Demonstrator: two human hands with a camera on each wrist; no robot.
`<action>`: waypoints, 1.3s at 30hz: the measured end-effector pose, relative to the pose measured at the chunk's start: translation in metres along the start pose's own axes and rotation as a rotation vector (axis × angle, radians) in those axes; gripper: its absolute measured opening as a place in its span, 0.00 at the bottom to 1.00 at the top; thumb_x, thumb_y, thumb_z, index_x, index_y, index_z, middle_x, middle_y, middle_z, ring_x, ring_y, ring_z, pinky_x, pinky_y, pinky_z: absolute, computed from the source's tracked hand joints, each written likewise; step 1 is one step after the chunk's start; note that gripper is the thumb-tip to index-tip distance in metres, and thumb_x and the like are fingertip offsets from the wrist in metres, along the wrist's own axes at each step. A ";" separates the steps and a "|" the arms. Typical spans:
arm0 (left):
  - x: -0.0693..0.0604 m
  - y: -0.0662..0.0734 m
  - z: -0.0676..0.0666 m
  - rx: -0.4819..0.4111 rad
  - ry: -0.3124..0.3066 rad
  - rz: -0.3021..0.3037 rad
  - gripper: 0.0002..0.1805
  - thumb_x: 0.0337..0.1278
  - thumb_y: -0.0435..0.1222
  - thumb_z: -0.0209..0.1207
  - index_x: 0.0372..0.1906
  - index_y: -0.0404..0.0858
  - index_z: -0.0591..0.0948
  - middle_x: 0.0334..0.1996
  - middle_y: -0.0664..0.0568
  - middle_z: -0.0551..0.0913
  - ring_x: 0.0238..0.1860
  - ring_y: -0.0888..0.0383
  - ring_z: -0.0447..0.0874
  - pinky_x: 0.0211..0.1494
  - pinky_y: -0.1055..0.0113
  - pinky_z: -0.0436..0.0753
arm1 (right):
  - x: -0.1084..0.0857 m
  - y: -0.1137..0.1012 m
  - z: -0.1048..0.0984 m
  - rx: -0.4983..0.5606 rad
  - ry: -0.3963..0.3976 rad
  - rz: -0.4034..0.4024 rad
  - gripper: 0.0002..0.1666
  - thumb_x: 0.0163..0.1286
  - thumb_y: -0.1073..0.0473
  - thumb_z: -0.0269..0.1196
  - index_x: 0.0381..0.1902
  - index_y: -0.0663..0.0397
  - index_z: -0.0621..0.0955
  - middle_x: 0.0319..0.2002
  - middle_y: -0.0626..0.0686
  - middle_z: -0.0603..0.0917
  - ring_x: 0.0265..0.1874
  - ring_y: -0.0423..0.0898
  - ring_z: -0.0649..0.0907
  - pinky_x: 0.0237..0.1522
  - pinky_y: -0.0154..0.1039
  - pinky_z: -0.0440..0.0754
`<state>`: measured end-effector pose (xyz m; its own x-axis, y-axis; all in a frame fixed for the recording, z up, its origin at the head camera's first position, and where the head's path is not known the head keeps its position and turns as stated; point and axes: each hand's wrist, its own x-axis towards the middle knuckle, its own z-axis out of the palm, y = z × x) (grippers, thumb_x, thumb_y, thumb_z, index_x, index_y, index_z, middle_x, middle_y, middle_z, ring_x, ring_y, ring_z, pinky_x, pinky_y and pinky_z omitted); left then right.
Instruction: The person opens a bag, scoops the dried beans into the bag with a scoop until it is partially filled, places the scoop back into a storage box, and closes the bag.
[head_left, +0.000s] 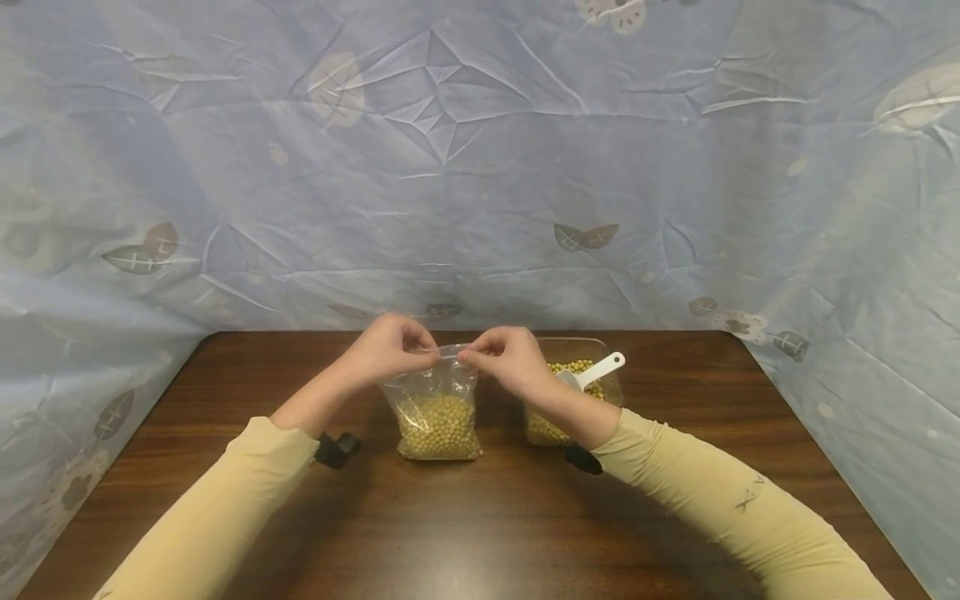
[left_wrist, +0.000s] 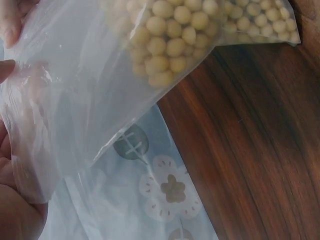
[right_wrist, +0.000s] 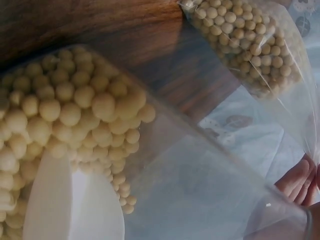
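Observation:
A clear zip bag (head_left: pixel 438 427), its lower part filled with soybeans, stands upright on the table. My left hand (head_left: pixel 390 348) pinches the bag's top edge on the left between thumb and fingers. At the right end of that edge, my right hand (head_left: pixel 510 358) pinches the plastic the same way. In the left wrist view the soybeans (left_wrist: pixel 175 35) lie low in the bag, beneath a stretch of loose film. Right of the bag sits a clear container (head_left: pixel 611 387) of soybeans, partly hidden by my right forearm. A white scoop (head_left: pixel 602 368) rests in it, handle sticking out.
The dark wooden table (head_left: pixel 465 533) carries the bag and container. A pale blue patterned cloth (head_left: pixel 480 208) hangs behind and along both sides. In the right wrist view, the container's wall (right_wrist: pixel 235 165) stands close beside my right hand.

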<state>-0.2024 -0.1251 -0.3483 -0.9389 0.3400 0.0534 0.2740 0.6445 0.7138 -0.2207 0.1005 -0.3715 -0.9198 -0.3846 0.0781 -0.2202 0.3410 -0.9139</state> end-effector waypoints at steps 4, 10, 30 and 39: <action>-0.001 -0.001 0.000 -0.021 -0.008 0.032 0.05 0.65 0.30 0.67 0.38 0.31 0.89 0.33 0.44 0.92 0.27 0.63 0.81 0.37 0.68 0.83 | 0.000 0.000 0.000 0.020 -0.014 0.005 0.09 0.70 0.63 0.73 0.38 0.68 0.89 0.35 0.63 0.93 0.25 0.38 0.86 0.41 0.49 0.92; -0.001 -0.001 0.001 -0.027 -0.009 0.034 0.06 0.67 0.31 0.67 0.39 0.32 0.90 0.34 0.44 0.92 0.29 0.62 0.83 0.39 0.66 0.84 | 0.000 -0.001 0.000 -0.008 -0.023 -0.017 0.09 0.68 0.61 0.74 0.40 0.64 0.90 0.36 0.58 0.93 0.30 0.36 0.84 0.37 0.31 0.83; -0.007 -0.005 -0.011 -0.029 -0.045 0.000 0.05 0.66 0.33 0.68 0.38 0.35 0.90 0.34 0.48 0.93 0.34 0.61 0.89 0.48 0.59 0.89 | -0.001 -0.003 0.016 0.064 0.026 0.025 0.11 0.67 0.58 0.75 0.37 0.62 0.91 0.35 0.53 0.93 0.29 0.37 0.81 0.32 0.31 0.78; -0.010 -0.011 -0.013 -0.073 -0.072 -0.043 0.09 0.68 0.36 0.67 0.42 0.34 0.90 0.37 0.47 0.93 0.42 0.55 0.91 0.53 0.55 0.89 | -0.001 -0.002 0.023 0.079 0.013 -0.006 0.06 0.69 0.61 0.73 0.36 0.61 0.90 0.37 0.56 0.93 0.30 0.36 0.86 0.37 0.32 0.85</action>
<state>-0.1986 -0.1443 -0.3476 -0.9314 0.3631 -0.0263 0.2158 0.6088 0.7634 -0.2122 0.0805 -0.3786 -0.9228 -0.3748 0.0889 -0.2001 0.2693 -0.9420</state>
